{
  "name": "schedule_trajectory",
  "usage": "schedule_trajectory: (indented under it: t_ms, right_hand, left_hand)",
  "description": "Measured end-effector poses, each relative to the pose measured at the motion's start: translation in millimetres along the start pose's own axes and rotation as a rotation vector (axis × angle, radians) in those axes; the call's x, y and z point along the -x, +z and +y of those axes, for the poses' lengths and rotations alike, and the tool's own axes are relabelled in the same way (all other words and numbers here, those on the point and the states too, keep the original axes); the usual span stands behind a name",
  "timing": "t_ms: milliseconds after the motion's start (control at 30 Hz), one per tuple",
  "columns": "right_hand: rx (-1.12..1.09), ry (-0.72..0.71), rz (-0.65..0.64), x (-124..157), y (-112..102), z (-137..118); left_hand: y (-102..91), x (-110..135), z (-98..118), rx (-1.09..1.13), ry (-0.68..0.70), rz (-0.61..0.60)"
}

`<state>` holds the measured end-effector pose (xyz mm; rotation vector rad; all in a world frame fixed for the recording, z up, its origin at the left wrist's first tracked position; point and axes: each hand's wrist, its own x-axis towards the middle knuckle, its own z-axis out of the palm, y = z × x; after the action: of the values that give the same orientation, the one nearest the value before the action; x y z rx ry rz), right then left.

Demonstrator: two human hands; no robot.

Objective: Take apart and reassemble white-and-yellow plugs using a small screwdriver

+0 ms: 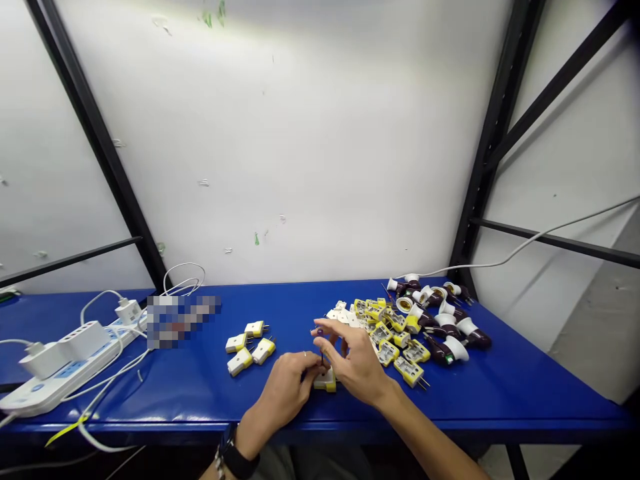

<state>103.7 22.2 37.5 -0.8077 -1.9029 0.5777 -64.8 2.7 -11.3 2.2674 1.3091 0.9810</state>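
A white-and-yellow plug (325, 383) lies at the front middle of the blue table. My left hand (290, 385) has its fingers closed at the plug's left side, around the foot of a screwdriver; its fingertips are partly hidden. Thumb and fingers of my right hand (357, 363) pinch the dark handle of the screwdriver (321, 333), which stands upright over the plug. To the left, several closed plugs (240, 361) sit in a small group. Right of my hands is a pile of open yellow plug halves (387, 352) with inner parts showing, beside white covers (345, 314).
Dark-and-white lamp holders (445, 330) are heaped at the right. A white power strip (65, 377) with adapters and loose cables lies at the left. Black frame posts (480, 160) rise at both sides before a white back wall (300, 133).
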Motion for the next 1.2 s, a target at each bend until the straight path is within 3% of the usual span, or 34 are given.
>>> schedule_trajectory:
  t_ms: [200, 400, 533, 700, 800, 900, 1067, 1200]
  right_hand:
    - [0.06, -0.001, 0.065, -1, 2, 0]
    - [0.032, -0.014, 0.048, 3, 4, 3]
    - [0.041, -0.015, 0.127, 5, 10, 8]
    - [-0.087, 0.092, 0.231, 3, 12, 6]
    - [-0.213, 0.138, 0.38, 4, -5, 1]
    - [-0.176, 0.131, 0.479, 12, -39, 2]
    - [0.306, 0.206, 0.227, 41, -102, 23]
    - [0.58, 0.327, 0.004, 69, -124, 49]
  left_hand:
    - [-0.2, 0, 0, -0.009, 0.003, -0.001]
    - [-0.4, 1, 0, -0.001, -0.003, -0.005]
    - [1.5, 2, -4, -0.01, -0.007, -0.005]
    - [-1.9, 0, 2, -0.007, 0.006, -0.019]
    - [-4.4, 5, 7, -0.037, 0.036, -0.019]
    - [-6.1, 17, 2, -0.122, 0.085, 0.02]
    - [-23.6, 40, -29, -0.346, 0.153, 0.159]
    - [-47.2, 45, -50, -0.554, 0.093, 0.265]
